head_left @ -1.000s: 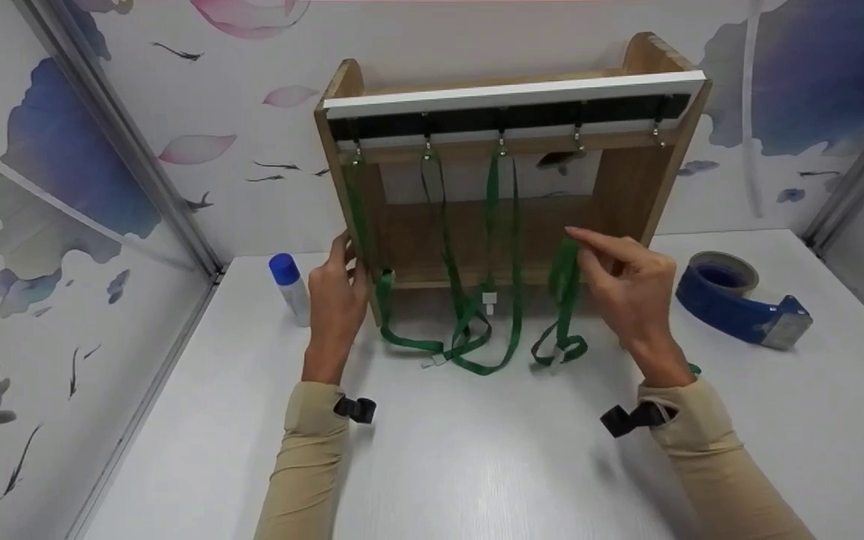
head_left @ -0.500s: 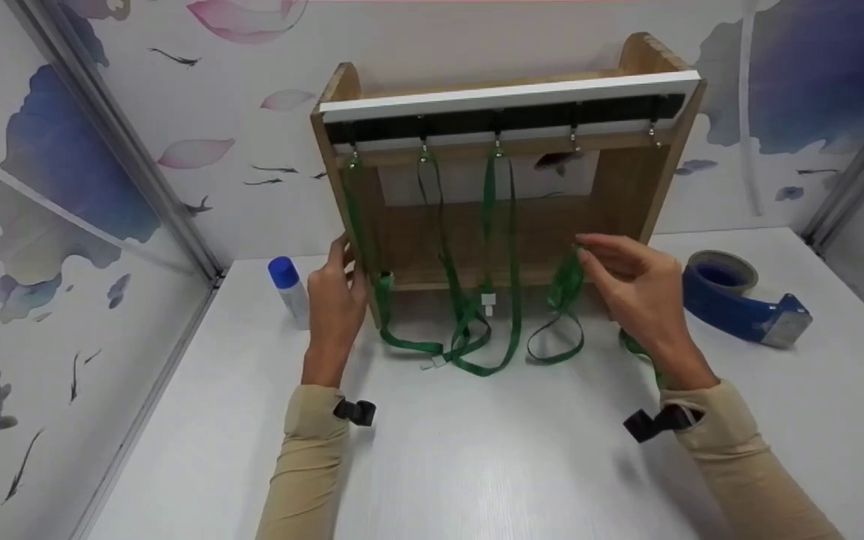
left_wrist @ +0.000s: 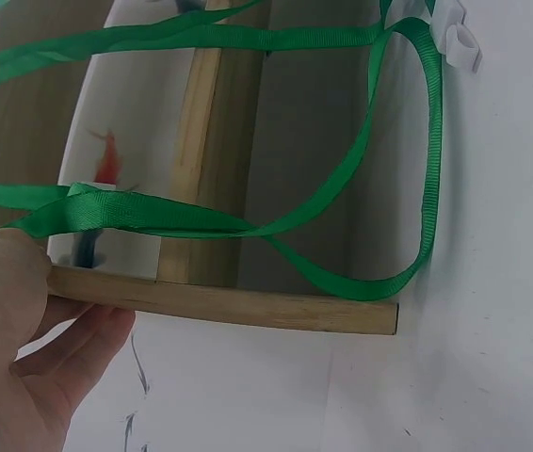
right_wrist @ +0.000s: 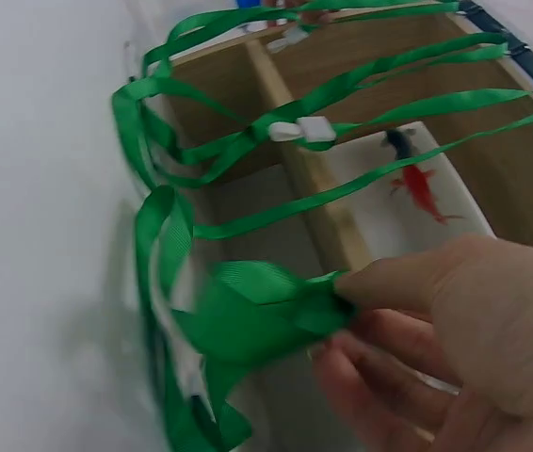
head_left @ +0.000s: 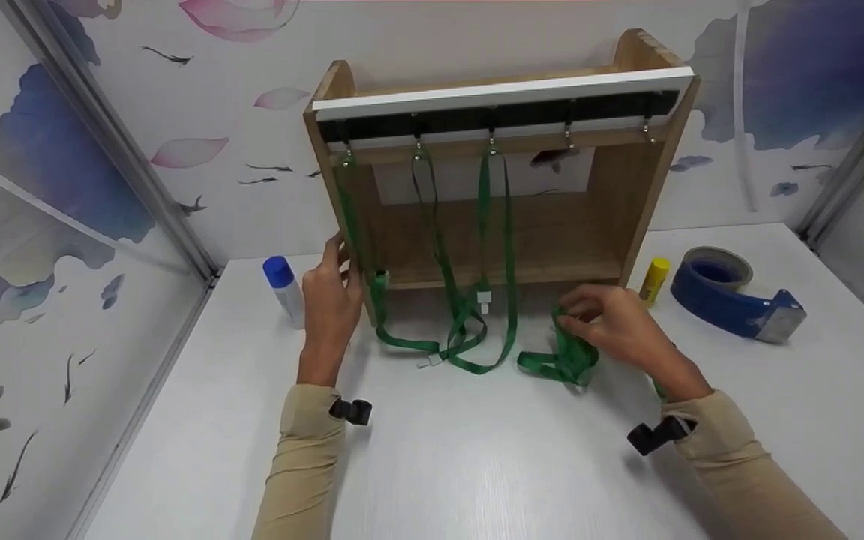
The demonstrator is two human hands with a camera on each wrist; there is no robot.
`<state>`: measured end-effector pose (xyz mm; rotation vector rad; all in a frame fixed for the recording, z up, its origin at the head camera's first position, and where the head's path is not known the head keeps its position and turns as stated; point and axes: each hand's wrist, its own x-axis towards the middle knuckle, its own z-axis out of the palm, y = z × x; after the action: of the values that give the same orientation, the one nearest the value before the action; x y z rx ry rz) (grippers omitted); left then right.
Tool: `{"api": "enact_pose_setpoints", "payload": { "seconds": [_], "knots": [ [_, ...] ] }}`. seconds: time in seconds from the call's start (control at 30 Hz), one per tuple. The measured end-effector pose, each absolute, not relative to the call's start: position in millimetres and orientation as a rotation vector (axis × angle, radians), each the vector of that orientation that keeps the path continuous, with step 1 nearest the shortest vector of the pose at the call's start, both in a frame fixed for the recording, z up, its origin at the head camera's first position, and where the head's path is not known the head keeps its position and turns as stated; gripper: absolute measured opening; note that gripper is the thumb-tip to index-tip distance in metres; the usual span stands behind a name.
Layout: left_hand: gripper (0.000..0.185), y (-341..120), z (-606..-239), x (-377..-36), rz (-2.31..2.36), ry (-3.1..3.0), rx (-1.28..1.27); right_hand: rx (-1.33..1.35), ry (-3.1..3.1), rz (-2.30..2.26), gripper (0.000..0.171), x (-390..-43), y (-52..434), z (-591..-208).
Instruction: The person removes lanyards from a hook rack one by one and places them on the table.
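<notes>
My right hand [head_left: 612, 326] pinches a bunched green strap [head_left: 563, 360] low on the surface [head_left: 477, 465], just before the rack [head_left: 499, 172]; my left hand [head_left: 331, 300] grips the rack's left edge; three straps [head_left: 477, 225] hang from hooks; bare surface lies near me; tape [head_left: 732, 300] sits well right.

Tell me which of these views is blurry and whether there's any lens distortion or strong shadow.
Right wrist view: motion blur smears the bunched green lanyard pinched by the right hand. Left wrist view: sharp, the weave of the strap shows, only the left hand is slightly soft. Head view: wide-angle bending of the wooden rack edges, flat even light, faint shadows on the white table.
</notes>
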<state>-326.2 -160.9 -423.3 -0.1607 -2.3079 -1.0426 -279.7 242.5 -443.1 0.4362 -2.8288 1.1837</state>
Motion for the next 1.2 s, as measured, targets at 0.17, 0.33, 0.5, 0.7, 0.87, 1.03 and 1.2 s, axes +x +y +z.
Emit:
{"api": "enact_pose_setpoints", "payload": {
  "seconds": [0.17, 0.33, 0.5, 0.7, 0.87, 1.03, 1.2],
  "knots": [
    [0.043, -162.1, -424.1, -325.4, -1.037, -2.306, -0.163, 0.437, -2.923, 1.042, 0.016, -282.4, 237.9, -460.4],
    [0.042, -161.5, -425.1, -326.3, -1.020, -2.311, -0.151, 0.524, -2.994, 0.931, 0.025, -283.2, 235.5, -469.1],
    [0.042, -161.9, -425.7, -327.1, -1.032, -2.310, -0.158, 0.565, -3.135, 0.884, 0.072, -275.1, 231.9, -466.1],
    [0.044, -162.4, -426.2, -327.5, -1.027, -2.311, -0.151, 0.524, -3.251, 0.606, 0.075, -263.1, 218.7, -460.6],
    [0.044, -161.8, -427.3, -328.1, -1.030, -2.311, -0.153, 0.459, -3.257, 0.582, 0.052, -262.9, 220.1, -458.6],
    [0.046, -161.1, -426.5, -326.5, -1.023, -2.317, -0.148, 0.300, -3.308, 0.607, 0.051, -269.3, 229.2, -456.5],
    [0.045, -161.4, -425.0, -325.3, -1.008, -2.311, -0.149, 0.163, -3.338, 0.637, 0.056, -274.7, 237.2, -456.2]
  ]
}}
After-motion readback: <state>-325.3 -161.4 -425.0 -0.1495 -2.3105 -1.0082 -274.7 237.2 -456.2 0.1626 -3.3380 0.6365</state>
